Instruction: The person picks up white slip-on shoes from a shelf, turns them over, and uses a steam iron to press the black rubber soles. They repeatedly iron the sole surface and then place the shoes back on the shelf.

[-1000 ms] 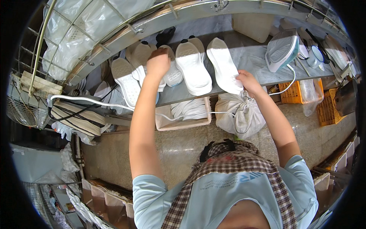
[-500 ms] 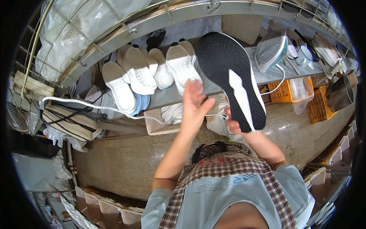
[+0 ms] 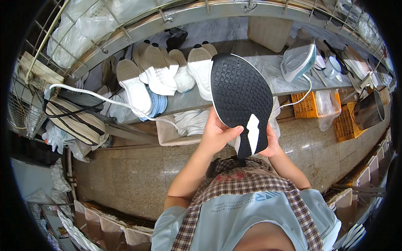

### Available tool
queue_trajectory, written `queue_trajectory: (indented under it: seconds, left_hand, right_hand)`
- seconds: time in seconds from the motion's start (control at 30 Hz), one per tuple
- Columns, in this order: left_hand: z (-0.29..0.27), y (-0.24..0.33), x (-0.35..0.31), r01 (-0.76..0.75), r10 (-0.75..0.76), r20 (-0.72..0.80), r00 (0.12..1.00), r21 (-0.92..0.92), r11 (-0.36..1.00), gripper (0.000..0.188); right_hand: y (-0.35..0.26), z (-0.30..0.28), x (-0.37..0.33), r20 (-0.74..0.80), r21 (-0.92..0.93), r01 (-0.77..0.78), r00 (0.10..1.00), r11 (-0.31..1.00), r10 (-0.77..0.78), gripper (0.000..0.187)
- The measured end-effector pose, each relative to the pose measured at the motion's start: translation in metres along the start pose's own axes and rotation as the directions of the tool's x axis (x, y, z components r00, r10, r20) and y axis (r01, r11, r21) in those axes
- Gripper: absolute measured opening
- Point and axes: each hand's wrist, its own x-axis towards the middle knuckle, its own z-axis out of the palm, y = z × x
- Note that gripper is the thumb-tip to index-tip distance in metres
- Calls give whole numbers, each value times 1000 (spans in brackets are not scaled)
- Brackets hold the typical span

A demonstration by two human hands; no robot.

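Observation:
A shoe sole (image 3: 240, 85) with a black textured tread, a white edge and a white inlay is held up in front of me, tread side showing. My left hand (image 3: 220, 133) grips its left edge, thumb on the tread and the other fingers hidden behind. On the lower right edge, my right hand (image 3: 272, 143) is closed around it, its fingers partly hidden by the sole. Beyond it, several white soles (image 3: 135, 85) stand in a row on the grey bench (image 3: 180, 100). Blue soles (image 3: 158, 101) lie beneath the leftmost one.
At the right of the bench stands a clothes iron (image 3: 298, 58) with a white cord, near a small mug (image 3: 332, 67). Orange crates (image 3: 305, 104) and a metal bin (image 3: 369, 111) sit below. A pale box (image 3: 165, 136) of white pieces is under the bench. A wire rack (image 3: 201, 10) runs overhead.
My left hand, open and apart before, has taken hold of the sole's left edge. The sole has come lower and nearer to me, and my right hand remains on it.

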Motion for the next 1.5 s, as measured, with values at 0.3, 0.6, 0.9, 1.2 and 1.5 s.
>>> queue_trajectory:
  seconds: [0.3, 0.6, 0.9, 1.2, 1.5]
  left_hand:
    - [-3, 2, -2, -5, 5, 40, 999, -7, 1000, 74]
    - [-6, 5, 2, -11, 11, -11, 1000, -33, 999, 72]
    - [-2, 19, 31, 60, -77, -138, 987, -124, 990, 55]
    - [-9, 9, 67, 230, -293, -169, 941, -316, 921, 28]
    - [-8, 2, 73, 287, -352, -150, 924, -338, 896, 25]
  right_hand:
    - [-1, -4, -15, 32, -239, 27, 999, 971, -20, 66]
    - [0, -7, -22, 109, -276, 45, 994, 960, -16, 65]
    - [1, 35, -19, 165, -396, 132, 984, 909, -71, 84]
    - [4, 79, -22, 121, -447, 275, 962, 851, -247, 82]
    - [4, 72, -27, 49, -416, 274, 959, 867, -280, 82]
